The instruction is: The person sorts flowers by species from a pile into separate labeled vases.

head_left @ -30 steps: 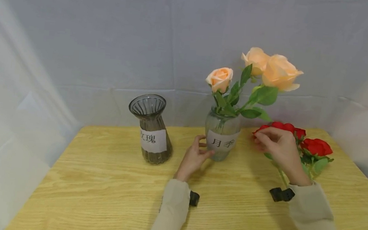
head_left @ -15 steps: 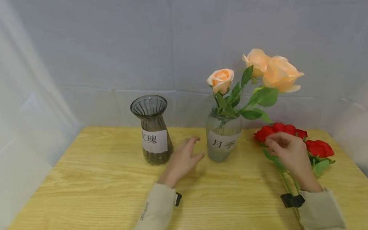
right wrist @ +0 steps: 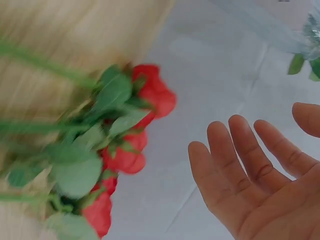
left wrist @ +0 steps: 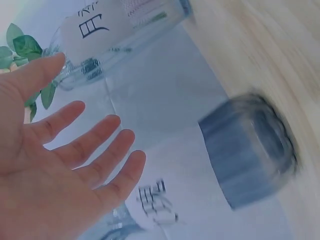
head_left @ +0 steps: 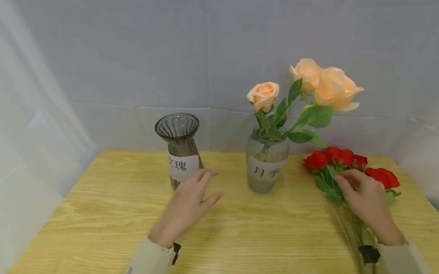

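Note:
My left hand (head_left: 184, 205) hovers in front of the dark grey glass vase (head_left: 181, 146), fingers spread and holding nothing; it hides part of the vase's base and label. In the left wrist view that vase (left wrist: 245, 150) lies beyond the fingertips. Over the red roses (head_left: 335, 158) on the right of the table is my right hand (head_left: 366, 202), its fingers loosely bent with nothing in them. The right wrist view has the red roses (right wrist: 150, 95) beside the hand, their green stems stretching away. Peach roses (head_left: 335, 88) stand in the clear glass vase (head_left: 266, 158) between the hands.
A wooden table (head_left: 117, 232) carries everything. White cloth (head_left: 152, 53) hangs behind it and at both sides. Each vase bears a white paper label with Chinese characters. The red roses' long stems run toward the table's front right, partly under the right forearm.
My left hand has let go of the clear glass vase and moved left and nearer, in front of the dark vase. My right hand has drawn back and right across the red roses.

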A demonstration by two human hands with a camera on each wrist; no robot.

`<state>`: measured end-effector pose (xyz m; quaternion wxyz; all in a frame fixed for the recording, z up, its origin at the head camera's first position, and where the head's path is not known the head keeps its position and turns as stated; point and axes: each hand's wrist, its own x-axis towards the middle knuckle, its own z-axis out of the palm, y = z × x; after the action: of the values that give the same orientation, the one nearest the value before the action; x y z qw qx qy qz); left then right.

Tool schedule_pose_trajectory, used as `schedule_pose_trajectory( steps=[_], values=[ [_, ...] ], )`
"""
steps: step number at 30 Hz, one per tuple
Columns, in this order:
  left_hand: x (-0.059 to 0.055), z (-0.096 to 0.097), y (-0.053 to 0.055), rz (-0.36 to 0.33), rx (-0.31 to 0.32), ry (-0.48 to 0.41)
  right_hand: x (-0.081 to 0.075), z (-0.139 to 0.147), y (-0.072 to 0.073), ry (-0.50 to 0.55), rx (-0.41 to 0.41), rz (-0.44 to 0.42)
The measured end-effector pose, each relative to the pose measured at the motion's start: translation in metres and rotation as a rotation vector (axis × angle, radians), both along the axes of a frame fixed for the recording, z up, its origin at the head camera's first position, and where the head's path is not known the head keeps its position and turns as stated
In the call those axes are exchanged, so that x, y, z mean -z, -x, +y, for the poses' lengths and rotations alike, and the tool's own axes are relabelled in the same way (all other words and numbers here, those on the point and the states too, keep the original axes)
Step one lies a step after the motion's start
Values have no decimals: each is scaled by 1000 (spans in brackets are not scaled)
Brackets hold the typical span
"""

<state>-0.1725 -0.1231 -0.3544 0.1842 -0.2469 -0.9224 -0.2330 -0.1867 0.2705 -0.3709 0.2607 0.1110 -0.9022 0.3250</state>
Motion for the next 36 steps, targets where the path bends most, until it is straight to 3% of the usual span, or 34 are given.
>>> schedule_pose_trajectory(
  steps=[3,7,9,13,16,19,24,27,30,33,36],
  values=[
    [0,-14,-7,48,-25,22,5,5,-3,-30,-6,-6],
    [1,-29,-14,96,-65,55,9,9,-9,-108,-15,-101],
    [1,-36,-16,103,-88,57,11,11,-11,-182,-15,-149],
    [1,-49,-19,102,-140,20,17,15,-13,-338,-19,-155],
    [1,-58,-22,84,-208,-30,21,18,-14,-384,-30,-199],
    [0,-67,-22,14,-281,-101,24,22,-15,-411,-21,-276],
    [1,-79,-10,-195,-348,-256,27,30,-15,-421,2,-335],
    [7,-85,2,-307,-333,-364,27,33,-15,-416,9,-342],
    [15,-87,16,-402,-279,-489,27,35,-15,-420,10,-353],
    [22,-84,30,-466,-233,-587,28,38,-16,-427,17,-367],
    [28,-80,39,-486,-216,-638,29,39,-18,-432,22,-372]
  ],
)
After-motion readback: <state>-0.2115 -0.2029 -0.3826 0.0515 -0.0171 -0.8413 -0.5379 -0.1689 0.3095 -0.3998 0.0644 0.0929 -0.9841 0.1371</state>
